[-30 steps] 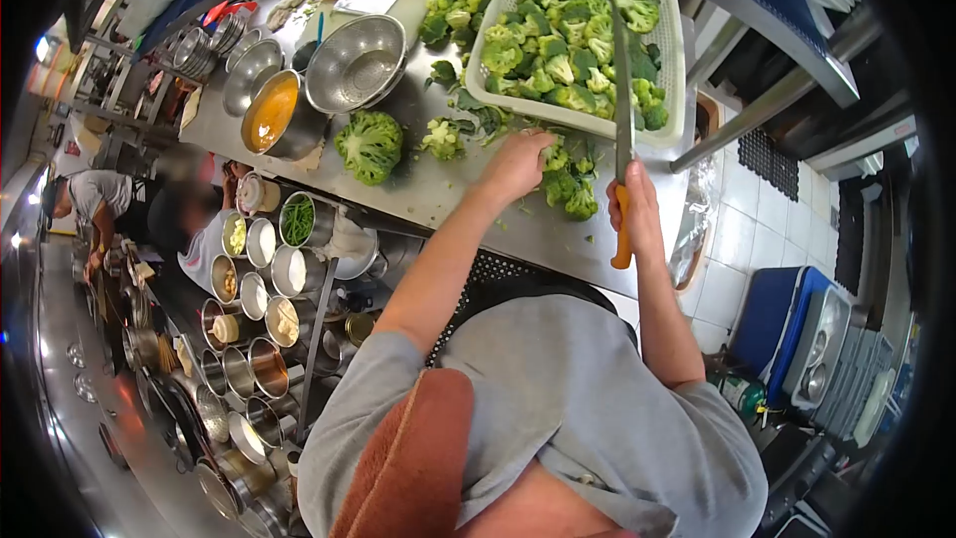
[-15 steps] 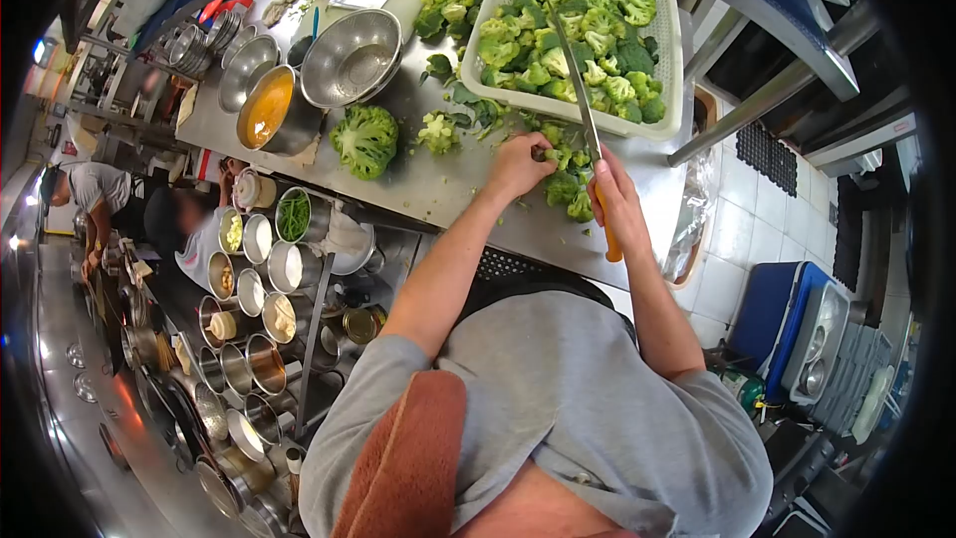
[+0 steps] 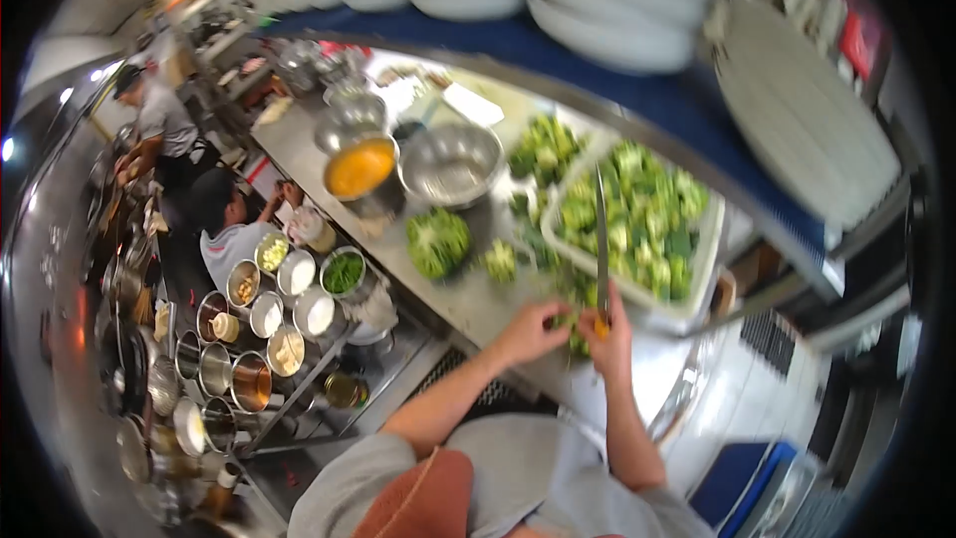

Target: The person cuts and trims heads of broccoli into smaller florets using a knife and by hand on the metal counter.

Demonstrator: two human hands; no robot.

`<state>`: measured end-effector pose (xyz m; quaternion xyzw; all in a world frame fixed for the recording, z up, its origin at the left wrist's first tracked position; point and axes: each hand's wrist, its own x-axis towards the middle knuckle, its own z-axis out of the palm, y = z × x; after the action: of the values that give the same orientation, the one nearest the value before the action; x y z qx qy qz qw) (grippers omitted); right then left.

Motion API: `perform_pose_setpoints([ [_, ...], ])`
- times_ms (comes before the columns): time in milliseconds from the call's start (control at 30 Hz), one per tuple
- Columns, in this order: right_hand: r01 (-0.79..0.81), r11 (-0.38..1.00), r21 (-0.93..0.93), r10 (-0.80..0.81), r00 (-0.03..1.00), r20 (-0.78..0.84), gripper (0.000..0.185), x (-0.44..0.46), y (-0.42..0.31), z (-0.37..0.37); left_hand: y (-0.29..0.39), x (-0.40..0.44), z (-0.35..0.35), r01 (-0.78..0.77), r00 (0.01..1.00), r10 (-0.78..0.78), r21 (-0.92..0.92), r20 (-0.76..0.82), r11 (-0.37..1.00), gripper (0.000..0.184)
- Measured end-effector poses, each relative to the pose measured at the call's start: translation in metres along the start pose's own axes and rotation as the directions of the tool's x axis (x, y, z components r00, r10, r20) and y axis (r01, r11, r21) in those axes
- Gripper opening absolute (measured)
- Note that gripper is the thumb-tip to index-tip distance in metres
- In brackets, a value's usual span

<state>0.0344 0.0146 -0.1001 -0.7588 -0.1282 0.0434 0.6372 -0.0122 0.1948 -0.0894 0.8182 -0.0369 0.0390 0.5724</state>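
My right hand grips the orange handle of a long knife, whose blade points up and away from me. Close beside it, my left hand has its fingers curled and pinched at a small green piece that looks like a broccoli floret, though blur softens it. Cut florets lie on the steel table just beyond both hands. A white crate full of broccoli stands behind them. To the left sit a large broccoli head and a smaller pale piece.
A steel colander, a pot of orange liquid and a cleaver occupy the table's far left. A shelf with stacked white plates overhangs the back. Containers of ingredients stand at left, near two co-workers.
My view has tilted up and turned, bringing the plate shelf in. My hands have drawn closer together, and the right still holds the knife, now more upright.
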Motion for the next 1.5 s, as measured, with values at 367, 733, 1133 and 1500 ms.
perform_pose_setpoints([
  [367, 0.057, 0.924, -0.379, 0.015, 0.983, 0.185, 0.08, -0.006, -0.02, 0.015, -0.024, -0.019, -0.009, 0.29, 0.955, -0.284, -0.076, 0.082, 0.954, 0.027],
  [733, 0.041, 0.966, -0.257, 0.025, 0.969, 0.247, 0.083, -0.004, -0.049, 0.001, -0.01, -0.015, -0.016, 0.238, 0.954, -0.234, 0.004, 0.189, 0.971, 0.054],
  [1133, 0.136, 0.932, -0.336, -0.158, 0.987, -0.039, 0.061, 0.0, 0.013, -0.002, -0.008, -0.016, -0.013, 0.121, 0.987, -0.108, -0.101, 0.122, 0.988, 0.024],
  [1500, 0.001, 0.994, -0.11, 0.035, 0.946, 0.323, 0.056, -0.022, -0.053, -0.005, 0.016, -0.008, -0.043, 0.275, 0.961, -0.24, -0.399, 0.135, 0.875, 0.024],
])
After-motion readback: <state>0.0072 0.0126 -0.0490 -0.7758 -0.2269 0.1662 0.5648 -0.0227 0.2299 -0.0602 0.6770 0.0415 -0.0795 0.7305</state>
